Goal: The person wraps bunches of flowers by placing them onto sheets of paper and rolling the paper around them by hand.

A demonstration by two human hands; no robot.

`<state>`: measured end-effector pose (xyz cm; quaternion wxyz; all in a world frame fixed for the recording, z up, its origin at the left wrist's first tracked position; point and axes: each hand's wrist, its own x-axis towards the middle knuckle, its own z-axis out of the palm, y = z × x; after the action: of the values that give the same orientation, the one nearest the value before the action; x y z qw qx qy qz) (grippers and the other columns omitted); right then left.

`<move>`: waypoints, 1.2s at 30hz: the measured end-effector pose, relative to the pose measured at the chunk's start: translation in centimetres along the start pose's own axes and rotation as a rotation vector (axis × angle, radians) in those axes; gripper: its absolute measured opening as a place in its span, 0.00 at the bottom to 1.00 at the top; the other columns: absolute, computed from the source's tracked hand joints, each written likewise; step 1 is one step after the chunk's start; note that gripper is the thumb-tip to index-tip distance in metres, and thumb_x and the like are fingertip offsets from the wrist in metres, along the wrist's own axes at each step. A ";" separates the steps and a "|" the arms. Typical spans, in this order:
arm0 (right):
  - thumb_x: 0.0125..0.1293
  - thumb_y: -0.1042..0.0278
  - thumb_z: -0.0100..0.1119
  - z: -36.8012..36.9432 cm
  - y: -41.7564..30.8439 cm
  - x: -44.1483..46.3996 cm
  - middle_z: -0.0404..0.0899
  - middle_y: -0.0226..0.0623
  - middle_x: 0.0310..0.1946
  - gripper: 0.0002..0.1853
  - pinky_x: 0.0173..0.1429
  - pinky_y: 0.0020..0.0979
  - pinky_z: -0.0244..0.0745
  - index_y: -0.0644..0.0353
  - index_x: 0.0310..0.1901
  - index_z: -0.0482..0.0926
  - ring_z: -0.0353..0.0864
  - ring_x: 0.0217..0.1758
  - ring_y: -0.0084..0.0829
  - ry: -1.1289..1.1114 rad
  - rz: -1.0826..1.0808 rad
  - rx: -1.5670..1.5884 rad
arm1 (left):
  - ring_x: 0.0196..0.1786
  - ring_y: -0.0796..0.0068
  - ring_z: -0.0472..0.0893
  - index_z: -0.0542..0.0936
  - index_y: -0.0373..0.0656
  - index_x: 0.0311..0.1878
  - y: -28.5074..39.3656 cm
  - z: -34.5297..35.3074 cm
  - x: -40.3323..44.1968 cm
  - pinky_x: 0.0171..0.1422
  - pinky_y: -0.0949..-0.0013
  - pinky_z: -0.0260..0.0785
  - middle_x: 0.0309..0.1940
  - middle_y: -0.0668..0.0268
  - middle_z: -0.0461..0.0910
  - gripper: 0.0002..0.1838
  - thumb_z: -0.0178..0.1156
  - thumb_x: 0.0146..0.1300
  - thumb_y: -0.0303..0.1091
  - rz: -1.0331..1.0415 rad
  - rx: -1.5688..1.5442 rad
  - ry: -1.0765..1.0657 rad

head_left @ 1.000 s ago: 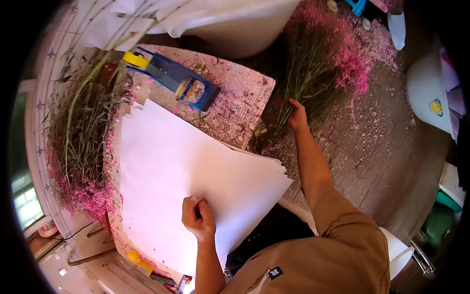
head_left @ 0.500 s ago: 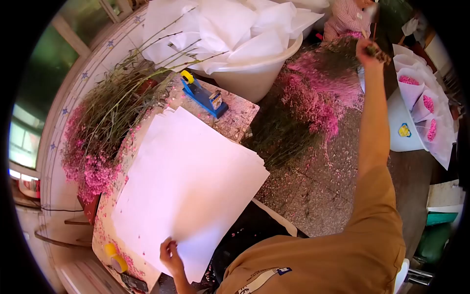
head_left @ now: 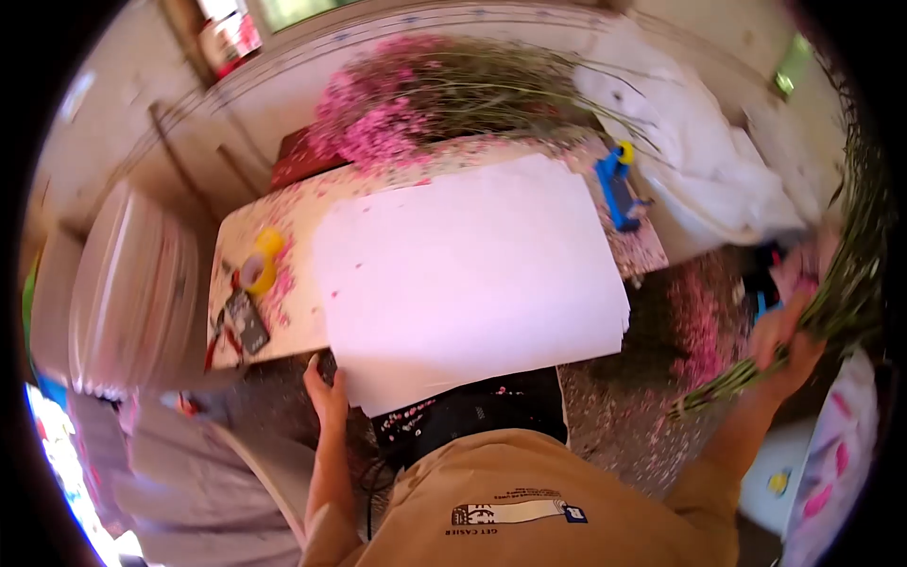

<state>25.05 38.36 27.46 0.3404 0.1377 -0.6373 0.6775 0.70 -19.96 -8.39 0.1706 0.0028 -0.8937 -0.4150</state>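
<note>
Right hand (head_left: pixel 786 352) closed round stems (head_left: pixel 723 387), left hand (head_left: pixel 328 389) half-open

Over my feed, I counted one held bunch (head_left: pixel 850 274), one tabletop bunch (head_left: pixel 416 99), one paper stack (head_left: pixel 472 265), one blue dispenser (head_left: pixel 616 194), two loose tape rolls (head_left: pixel 257 272) and one table (head_left: pixel 300 210); the stacked sheets I couldn't count.
</note>
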 end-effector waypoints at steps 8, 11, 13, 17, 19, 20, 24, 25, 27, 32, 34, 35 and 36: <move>0.59 0.78 0.68 -11.0 15.6 -7.6 0.84 0.39 0.41 0.21 0.48 0.34 0.78 0.66 0.55 0.79 0.81 0.43 0.31 0.121 0.685 -0.477 | 0.43 0.76 0.82 0.78 0.34 0.52 5.8 -1.0 0.4 0.49 0.68 0.75 0.43 0.63 0.84 0.11 0.61 0.71 0.28 -0.534 -0.630 -0.340; 0.55 0.76 0.71 -13.9 19.9 -3.9 0.86 0.47 0.46 0.24 0.60 0.40 0.76 0.67 0.56 0.80 0.83 0.50 0.42 -0.525 0.778 -1.094 | 0.42 0.75 0.82 0.78 0.33 0.52 5.3 -0.3 1.7 0.50 0.68 0.75 0.41 0.63 0.84 0.12 0.62 0.69 0.27 -0.544 -0.719 -0.338; 0.54 0.75 0.72 -14.6 22.0 -1.9 0.86 0.50 0.45 0.25 0.60 0.41 0.76 0.66 0.56 0.80 0.84 0.50 0.47 -0.685 0.815 -1.194 | 0.43 0.75 0.82 0.78 0.32 0.52 5.6 -0.3 1.8 0.50 0.67 0.75 0.41 0.63 0.84 0.12 0.63 0.69 0.28 -0.557 -0.720 -0.333; 0.50 0.73 0.76 -15.7 23.7 2.6 0.84 0.57 0.45 0.28 0.58 0.42 0.75 0.66 0.55 0.79 0.83 0.53 0.53 -0.556 0.666 -1.475 | 0.45 0.62 0.84 0.79 0.36 0.53 5.5 -0.9 1.4 0.52 0.61 0.76 0.42 0.58 0.84 0.16 0.67 0.64 0.28 -0.247 -0.246 -0.186; 0.49 0.65 0.80 -17.1 23.9 3.8 0.84 0.55 0.52 0.36 0.60 0.48 0.76 0.63 0.61 0.77 0.81 0.60 0.56 -0.639 0.611 -1.764 | 0.49 0.50 0.82 0.81 0.40 0.51 9.5 -3.0 1.5 0.55 0.56 0.75 0.43 0.55 0.83 0.17 0.69 0.59 0.29 0.111 0.205 0.097; 0.49 0.65 0.80 -16.8 23.7 4.3 0.84 0.55 0.52 0.36 0.60 0.48 0.76 0.63 0.61 0.77 0.81 0.60 0.56 -0.651 0.612 -1.775 | 0.49 0.50 0.82 0.81 0.40 0.51 10.1 -3.3 1.5 0.55 0.56 0.75 0.43 0.55 0.83 0.17 0.69 0.59 0.29 0.098 0.198 0.093; 0.52 0.66 0.78 -14.6 22.6 7.1 0.82 0.55 0.57 0.43 0.64 0.48 0.75 0.65 0.70 0.70 0.81 0.62 0.54 -0.697 0.885 -1.938 | 0.54 0.65 0.85 0.81 0.37 0.58 12.3 -4.1 1.5 0.59 0.62 0.76 0.51 0.56 0.86 0.20 0.68 0.67 0.37 -0.153 -0.442 -0.696; 0.54 0.66 0.77 -16.0 23.1 8.3 0.82 0.54 0.58 0.44 0.65 0.46 0.75 0.66 0.72 0.68 0.82 0.63 0.51 -0.637 0.944 -1.810 | 0.55 0.65 0.85 0.80 0.36 0.60 12.4 -3.5 1.4 0.60 0.62 0.76 0.51 0.55 0.86 0.21 0.68 0.68 0.37 -0.113 -0.489 -0.770; 0.64 0.64 0.71 -19.9 25.8 10.7 0.84 0.47 0.56 0.34 0.64 0.38 0.76 0.69 0.68 0.72 0.83 0.61 0.39 -0.350 0.749 -1.318 | 0.55 0.65 0.85 0.80 0.36 0.61 12.5 -1.9 1.5 0.62 0.62 0.76 0.51 0.55 0.86 0.23 0.69 0.68 0.37 -0.067 -0.550 -0.860; 0.76 0.56 0.61 0.4 28.5 19.6 0.85 0.41 0.56 0.25 0.66 0.30 0.72 0.70 0.63 0.79 0.81 0.59 0.28 -0.354 0.618 -0.926 | 0.58 0.62 0.83 0.72 0.28 0.69 11.3 3.8 3.1 0.65 0.62 0.75 0.56 0.50 0.83 0.31 0.68 0.71 0.40 -0.320 -0.867 -0.994; 0.76 0.48 0.60 4.2 33.3 22.9 0.83 0.41 0.59 0.31 0.69 0.31 0.70 0.68 0.66 0.76 0.80 0.62 0.31 -0.329 0.706 -0.724 | 0.60 0.62 0.82 0.68 0.27 0.72 11.4 4.6 4.4 0.66 0.63 0.74 0.59 0.50 0.82 0.36 0.68 0.71 0.41 -0.398 -0.935 -1.010; 0.76 0.43 0.58 6.7 35.5 24.2 0.82 0.42 0.61 0.34 0.70 0.32 0.70 0.68 0.68 0.75 0.80 0.63 0.32 -0.302 0.743 -0.625 | 0.61 0.60 0.82 0.67 0.29 0.73 11.7 4.4 5.0 0.67 0.61 0.74 0.60 0.50 0.81 0.35 0.67 0.71 0.41 -0.549 -1.030 -1.001; 0.76 0.38 0.54 9.8 37.0 25.4 0.78 0.45 0.66 0.39 0.73 0.35 0.67 0.68 0.71 0.70 0.77 0.68 0.38 -0.296 0.812 -0.644 | 0.63 0.59 0.81 0.66 0.32 0.74 11.7 4.3 5.4 0.69 0.60 0.73 0.62 0.51 0.80 0.35 0.67 0.72 0.40 -0.706 -1.123 -0.983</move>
<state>-19.46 37.91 16.25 -0.0172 -0.1373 -0.8560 0.4982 -4.09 -9.92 -0.65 -0.4045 0.0159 -0.4721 -0.7831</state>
